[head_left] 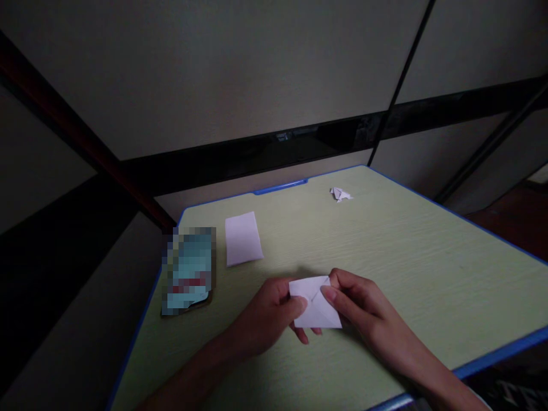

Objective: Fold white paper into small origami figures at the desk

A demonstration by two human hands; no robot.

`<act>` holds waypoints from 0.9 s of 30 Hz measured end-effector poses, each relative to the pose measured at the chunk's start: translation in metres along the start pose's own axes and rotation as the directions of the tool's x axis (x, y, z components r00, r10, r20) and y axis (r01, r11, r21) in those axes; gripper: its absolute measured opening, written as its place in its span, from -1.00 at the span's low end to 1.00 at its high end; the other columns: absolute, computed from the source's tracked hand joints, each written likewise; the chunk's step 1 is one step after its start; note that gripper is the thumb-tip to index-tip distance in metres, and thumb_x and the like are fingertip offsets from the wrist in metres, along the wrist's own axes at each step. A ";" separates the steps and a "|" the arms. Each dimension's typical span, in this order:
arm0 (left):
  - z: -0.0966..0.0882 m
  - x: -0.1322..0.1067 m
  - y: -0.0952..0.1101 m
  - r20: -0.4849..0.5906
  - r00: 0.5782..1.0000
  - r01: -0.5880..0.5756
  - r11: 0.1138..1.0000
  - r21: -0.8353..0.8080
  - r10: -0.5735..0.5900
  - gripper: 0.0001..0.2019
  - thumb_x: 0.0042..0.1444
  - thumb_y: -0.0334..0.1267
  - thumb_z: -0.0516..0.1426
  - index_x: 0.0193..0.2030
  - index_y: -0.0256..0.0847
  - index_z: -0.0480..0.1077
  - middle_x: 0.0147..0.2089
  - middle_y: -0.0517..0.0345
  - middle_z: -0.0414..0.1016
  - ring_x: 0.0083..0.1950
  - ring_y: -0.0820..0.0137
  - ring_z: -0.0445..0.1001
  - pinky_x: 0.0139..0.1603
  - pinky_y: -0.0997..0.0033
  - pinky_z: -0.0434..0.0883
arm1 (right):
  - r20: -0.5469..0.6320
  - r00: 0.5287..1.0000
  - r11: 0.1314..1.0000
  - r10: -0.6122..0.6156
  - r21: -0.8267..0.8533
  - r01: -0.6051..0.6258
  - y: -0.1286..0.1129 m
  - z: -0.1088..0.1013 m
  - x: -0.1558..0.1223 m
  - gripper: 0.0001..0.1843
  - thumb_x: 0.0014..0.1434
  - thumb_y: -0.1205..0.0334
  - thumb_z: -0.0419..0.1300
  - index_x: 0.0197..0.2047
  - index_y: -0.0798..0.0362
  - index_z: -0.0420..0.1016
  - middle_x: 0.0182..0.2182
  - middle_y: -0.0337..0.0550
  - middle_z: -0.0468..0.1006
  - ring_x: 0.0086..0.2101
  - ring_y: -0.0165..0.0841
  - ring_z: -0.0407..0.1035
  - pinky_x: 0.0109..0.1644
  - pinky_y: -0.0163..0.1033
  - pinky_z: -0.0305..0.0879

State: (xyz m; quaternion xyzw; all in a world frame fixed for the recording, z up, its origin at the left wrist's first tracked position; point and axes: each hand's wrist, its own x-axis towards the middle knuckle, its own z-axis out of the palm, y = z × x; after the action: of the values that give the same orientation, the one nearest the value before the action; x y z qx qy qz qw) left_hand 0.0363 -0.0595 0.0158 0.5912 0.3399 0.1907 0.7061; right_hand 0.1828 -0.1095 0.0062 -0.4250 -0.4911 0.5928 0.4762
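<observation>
A small folded piece of white paper (pixel 314 311) is held up over the near part of the table, with a diagonal crease and a folded flap showing. My left hand (pixel 274 311) grips its left side, thumb on top and fingers underneath, some fingertips showing below the lower edge. At the upper right corner, my right hand (pixel 359 299) pinches the paper, its thumb pressing on the flap beside the crease. The right fingers are partly hidden behind the sheet.
The pale table (pixel 406 245) has a blue edge. A white paper stack or folded sheet (pixel 244 240) lies left of centre. Beside it is a device with a blurred-out screen (pixel 190 268). A small folded paper figure (pixel 339 194) sits toward the back. Cabinet panels (pixel 257 74) stand behind.
</observation>
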 end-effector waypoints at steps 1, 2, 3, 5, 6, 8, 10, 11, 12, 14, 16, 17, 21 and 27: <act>0.000 0.000 0.000 -0.008 1.000 0.002 1.000 -0.010 -0.002 -0.82 -0.11 -0.30 0.01 -0.47 -0.37 0.36 -0.63 0.19 0.33 -0.57 0.49 0.33 -0.61 0.56 0.32 | -0.008 1.000 1.000 0.002 -0.016 -0.002 0.000 0.000 0.000 -0.80 0.13 0.23 0.04 -0.50 0.07 0.18 -0.60 -0.26 0.36 -0.54 -0.44 0.24 -0.48 -0.34 0.10; 0.000 0.001 -0.001 -0.023 1.000 0.003 1.000 -0.017 -0.004 -0.81 -0.11 -0.27 0.01 -0.48 -0.37 0.36 -0.63 0.19 0.33 -0.56 0.49 0.33 -0.60 0.55 0.32 | -0.022 1.000 0.999 0.004 -0.038 -0.005 0.001 -0.001 -0.001 -0.79 0.14 0.21 0.03 -0.50 0.07 0.18 -0.61 -0.27 0.33 -0.54 -0.44 0.22 -0.49 -0.34 0.09; 0.000 0.001 -0.001 -0.045 0.999 0.005 1.000 -0.014 -0.006 -0.81 -0.12 -0.25 0.02 -0.50 -0.37 0.35 -0.62 0.18 0.33 -0.56 0.49 0.32 -0.60 0.54 0.32 | -0.038 0.999 0.998 0.004 -0.064 -0.007 0.001 -0.001 -0.001 -0.78 0.14 0.19 0.02 -0.50 0.07 0.18 -0.62 -0.29 0.29 -0.55 -0.44 0.20 -0.50 -0.34 0.07; 0.000 0.002 -0.001 -0.096 0.995 0.018 1.000 0.021 -0.016 -0.81 -0.13 -0.23 0.06 -0.52 -0.36 0.34 -0.60 0.18 0.33 -0.56 0.51 0.30 -0.59 0.55 0.31 | -0.071 0.997 0.993 0.004 -0.117 -0.013 0.002 -0.002 -0.001 -0.76 0.14 0.17 0.02 -0.51 0.07 0.18 -0.63 -0.32 0.22 -0.58 -0.48 0.12 -0.55 -0.36 0.00; 0.001 0.002 0.000 -0.113 0.993 0.027 0.999 0.047 -0.021 -0.82 -0.13 -0.23 0.07 -0.52 -0.36 0.33 -0.59 0.19 0.32 -0.57 0.52 0.28 -0.59 0.55 0.30 | -0.078 0.997 0.990 0.003 -0.138 -0.013 0.002 -0.002 -0.001 -0.76 0.13 0.16 0.02 -0.52 0.07 0.18 -0.64 -0.34 0.19 -0.60 -0.49 0.09 -0.57 -0.37 -0.03; 0.002 0.001 0.000 -0.135 0.990 0.042 0.994 0.098 -0.029 -0.83 -0.13 -0.25 0.09 -0.51 -0.36 0.32 -0.58 0.19 0.31 -0.57 0.53 0.27 -0.58 0.55 0.28 | -0.077 0.997 0.986 -0.002 -0.169 -0.012 0.003 -0.002 -0.001 -0.75 0.10 0.17 0.04 -0.55 0.07 0.18 -0.66 -0.36 0.15 -0.63 -0.51 0.03 -0.59 -0.37 -0.07; 0.002 -0.001 0.000 -0.136 0.990 0.045 0.991 0.129 -0.027 -0.83 -0.12 -0.24 0.07 -0.51 -0.35 0.31 -0.58 0.20 0.30 -0.56 0.52 0.26 -0.58 0.54 0.27 | -0.058 0.998 0.982 -0.002 -0.191 -0.009 0.003 -0.002 0.000 -0.74 0.07 0.18 0.06 -0.59 0.08 0.18 -0.68 -0.37 0.14 -0.64 -0.52 0.01 -0.60 -0.38 -0.08; 0.003 -0.002 0.000 -0.131 0.991 0.039 0.989 0.139 -0.021 -0.84 -0.11 -0.25 0.07 -0.50 -0.34 0.30 -0.58 0.21 0.28 -0.56 0.52 0.25 -0.58 0.54 0.26 | -0.041 0.999 0.980 0.001 -0.198 -0.009 0.003 -0.001 -0.001 -0.75 0.05 0.19 0.07 -0.60 0.08 0.19 -0.69 -0.37 0.14 -0.65 -0.53 0.00 -0.61 -0.38 -0.08; 0.002 -0.004 0.000 -0.125 0.992 0.030 0.988 0.152 -0.011 -0.85 -0.10 -0.25 0.06 -0.49 -0.34 0.29 -0.58 0.23 0.26 -0.56 0.53 0.24 -0.58 0.54 0.24 | -0.020 1.000 0.980 0.005 -0.201 -0.009 0.003 -0.001 -0.001 -0.76 0.04 0.20 0.07 -0.60 0.09 0.21 -0.70 -0.37 0.15 -0.66 -0.53 0.00 -0.61 -0.38 -0.08; 0.002 -0.006 0.000 -0.099 0.995 0.000 0.984 0.181 0.018 -0.88 -0.09 -0.27 0.05 -0.48 -0.31 0.27 -0.58 0.27 0.22 -0.56 0.55 0.20 -0.59 0.57 0.18 | 0.026 0.999 0.981 0.024 -0.191 -0.018 0.002 -0.001 -0.001 -0.77 0.02 0.22 0.09 -0.61 0.09 0.23 -0.71 -0.38 0.16 -0.67 -0.54 0.00 -0.63 -0.39 -0.07; 0.000 -0.007 0.000 -0.064 0.997 -0.031 0.977 0.211 0.045 -0.90 -0.07 -0.29 0.04 -0.49 -0.30 0.25 -0.58 0.30 0.19 -0.56 0.56 0.17 -0.60 0.59 0.11 | 0.052 0.998 0.985 0.047 -0.171 -0.037 0.001 -0.002 -0.002 -0.78 0.00 0.23 0.09 -0.62 0.09 0.24 -0.73 -0.37 0.19 -0.69 -0.55 0.02 -0.64 -0.40 -0.05; -0.001 -0.007 0.001 -0.043 0.998 -0.038 0.975 0.220 0.049 -0.90 -0.07 -0.29 0.04 -0.49 -0.30 0.25 -0.58 0.30 0.20 -0.56 0.57 0.16 -0.60 0.59 0.09 | 0.059 0.997 0.986 0.057 -0.163 -0.046 0.000 -0.002 -0.002 -0.77 -0.01 0.24 0.10 -0.63 0.09 0.24 -0.73 -0.37 0.20 -0.70 -0.55 0.04 -0.64 -0.41 -0.04; -0.006 -0.007 0.005 0.022 1.000 -0.021 0.981 0.193 0.017 -0.88 -0.07 -0.28 0.02 -0.47 -0.32 0.27 -0.55 0.25 0.24 -0.53 0.54 0.18 -0.56 0.56 0.10 | 0.068 0.994 0.989 0.086 -0.127 -0.076 -0.003 -0.005 -0.001 -0.77 -0.02 0.25 0.09 -0.66 0.09 0.25 -0.74 -0.34 0.28 -0.72 -0.57 0.08 -0.65 -0.42 0.00; -0.011 -0.006 0.009 0.035 0.999 -0.005 0.982 0.186 -0.002 -0.85 -0.09 -0.26 0.02 -0.48 -0.34 0.27 -0.55 0.22 0.25 -0.53 0.54 0.18 -0.54 0.55 0.10 | 0.088 0.989 0.991 0.117 -0.076 -0.111 -0.002 -0.004 0.001 -0.77 -0.01 0.23 0.11 -0.63 0.10 0.28 -0.74 -0.31 0.34 -0.74 -0.58 0.13 -0.66 -0.44 0.05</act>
State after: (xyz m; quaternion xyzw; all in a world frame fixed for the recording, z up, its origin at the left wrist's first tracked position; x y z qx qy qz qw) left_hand 0.0257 -0.0542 0.0251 0.6583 0.3431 0.1482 0.6534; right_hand 0.1866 -0.1080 0.0077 -0.4411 -0.5082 0.6203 0.4030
